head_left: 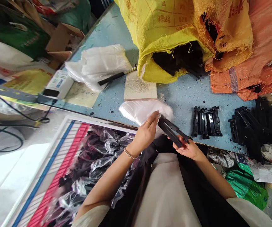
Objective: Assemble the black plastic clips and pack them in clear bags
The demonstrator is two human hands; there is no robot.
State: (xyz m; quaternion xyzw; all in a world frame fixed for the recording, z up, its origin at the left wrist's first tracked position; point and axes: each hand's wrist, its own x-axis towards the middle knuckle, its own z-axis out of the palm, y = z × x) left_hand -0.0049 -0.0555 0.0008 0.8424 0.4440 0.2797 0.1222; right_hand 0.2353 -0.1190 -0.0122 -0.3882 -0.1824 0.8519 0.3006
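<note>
My right hand (187, 148) grips a pair of long black plastic parts (171, 132) by their near end, and they point up and left. Close to their far end, my left hand (149, 127) has its fingers pinched together at the edge of a stack of clear plastic bags (140, 111); it appears to hold a bag, though the fingertips are partly hidden. A ring and a beaded bracelet are on that hand and wrist. To the right, several similar black parts (207, 122) lie side by side on the blue speckled table (180, 97).
A yellow woven sack (164, 28) full of black pieces and an orange sack (240, 75) stand behind. A worn block (140, 88), a black-handled tool (112, 78) and white bags (105, 61) lie left. More black parts (249, 126) pile right. Below left, a crate (55, 176) holds bagged items.
</note>
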